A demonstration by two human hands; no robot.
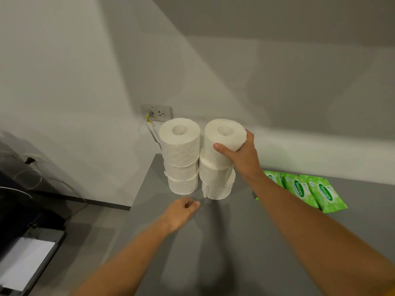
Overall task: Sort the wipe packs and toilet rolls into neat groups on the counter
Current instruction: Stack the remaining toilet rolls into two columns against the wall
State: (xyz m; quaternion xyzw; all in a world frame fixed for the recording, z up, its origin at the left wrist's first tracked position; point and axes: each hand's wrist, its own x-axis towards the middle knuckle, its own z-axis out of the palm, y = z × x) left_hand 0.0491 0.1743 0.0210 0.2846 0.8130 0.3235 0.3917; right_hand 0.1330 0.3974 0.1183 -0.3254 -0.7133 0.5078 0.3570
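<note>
Left hand [183, 212] loosely curled, empty; right hand [241, 154] grips embossed cylindrical top roll [222, 142].

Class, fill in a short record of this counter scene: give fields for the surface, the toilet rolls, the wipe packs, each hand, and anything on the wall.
surface: grey counter against a white wall
toilet rolls: two upright stacks side by side, left stack and right stack, three rolls each
wipe packs: green wipe packs lying overlapped in a row, right of the rolls
right hand: right hand grips the top roll of the right stack
left hand: left hand empty, loosely curled, low in front of the stacks
wall: wall socket with a plug in it, behind the rolls
</note>
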